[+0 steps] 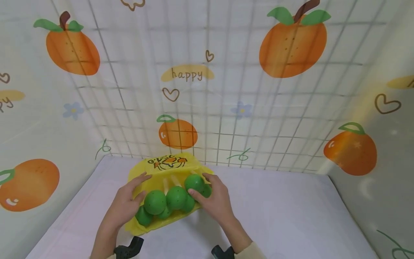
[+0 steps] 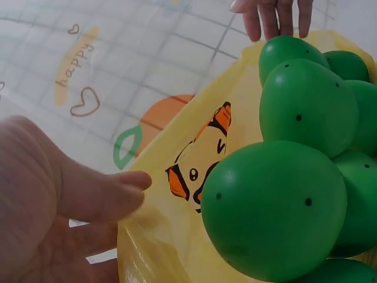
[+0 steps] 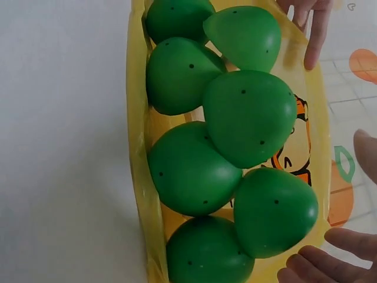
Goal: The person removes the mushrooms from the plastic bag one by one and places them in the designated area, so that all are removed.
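Observation:
Several green balls (image 1: 155, 202) with small black dots lie in a yellow container (image 1: 155, 227), its back panel printed with a cartoon face (image 2: 203, 162). Some of the balls sit on top of others, and the lower ones are partly hidden. At the container's left edge is my left hand (image 1: 124, 205), fingers and thumb spread, its thumb beside the leftmost balls. My right hand (image 1: 216, 198) is at the right end, with its thumb overlapping a green ball in the head view. From the right wrist, its fingers (image 3: 324, 265) look relaxed, close by a lower ball (image 3: 275, 212).
The container stands on a white tabletop (image 1: 278, 212). Behind it rises a wire grid (image 1: 223, 147) covered by a sheet printed with oranges (image 1: 178, 134). Similar sheets close off the left and right sides. Dark straps (image 1: 129, 248) show at both wrists.

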Motion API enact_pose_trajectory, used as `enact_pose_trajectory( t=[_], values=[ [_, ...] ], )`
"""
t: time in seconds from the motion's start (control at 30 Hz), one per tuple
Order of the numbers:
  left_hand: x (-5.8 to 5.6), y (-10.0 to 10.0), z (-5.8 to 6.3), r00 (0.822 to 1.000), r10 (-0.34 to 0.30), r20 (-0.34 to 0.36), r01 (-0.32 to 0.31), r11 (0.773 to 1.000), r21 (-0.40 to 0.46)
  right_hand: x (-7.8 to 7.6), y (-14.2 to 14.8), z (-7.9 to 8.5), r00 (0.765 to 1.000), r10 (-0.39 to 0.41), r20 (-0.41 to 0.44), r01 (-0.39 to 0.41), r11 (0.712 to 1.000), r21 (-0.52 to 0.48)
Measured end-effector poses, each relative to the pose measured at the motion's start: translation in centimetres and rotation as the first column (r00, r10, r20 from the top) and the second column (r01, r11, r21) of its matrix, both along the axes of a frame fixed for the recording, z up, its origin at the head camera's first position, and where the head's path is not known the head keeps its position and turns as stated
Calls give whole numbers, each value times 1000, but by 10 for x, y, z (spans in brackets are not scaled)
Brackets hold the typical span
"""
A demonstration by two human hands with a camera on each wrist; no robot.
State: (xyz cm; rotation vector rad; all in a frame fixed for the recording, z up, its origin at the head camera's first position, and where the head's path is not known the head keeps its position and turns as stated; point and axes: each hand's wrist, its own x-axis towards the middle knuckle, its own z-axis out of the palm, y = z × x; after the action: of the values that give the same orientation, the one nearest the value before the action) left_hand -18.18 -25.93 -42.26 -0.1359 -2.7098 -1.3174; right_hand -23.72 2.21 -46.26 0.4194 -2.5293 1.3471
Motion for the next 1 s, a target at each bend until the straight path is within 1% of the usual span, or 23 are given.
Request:
enact_pose_trajectory(
  t=[0.1,0.17,0.4,0.63,0.83,1.0],
  values=[
    [0,-3,-2,1000,2,-15,-2,1000,-1,-1,-2,-3,1000,-2,12,2,1000,-7],
    [-1,-6,-3,1000,3,-13,-3,1000,0,-1,-4,-4,1000,-5,17,5,1000,-12],
    [-1,-9,-1,999,2,50,-4,999,42,-5,-7,-9,1000,-12,17,12,1000,-28],
    [-2,-8,-1,999,-1,41,0,999,34,-9,-10,-15,1000,-25,15,26,999,-44],
    [-2,-5,-2,999,6,50,-9,999,51,-11,-13,-18,998,-35,45,37,999,-37],
    [-2,-2,-2,999,18,49,-20,999,44,-13,-15,-18,995,-69,65,72,997,-41]
  ],
)
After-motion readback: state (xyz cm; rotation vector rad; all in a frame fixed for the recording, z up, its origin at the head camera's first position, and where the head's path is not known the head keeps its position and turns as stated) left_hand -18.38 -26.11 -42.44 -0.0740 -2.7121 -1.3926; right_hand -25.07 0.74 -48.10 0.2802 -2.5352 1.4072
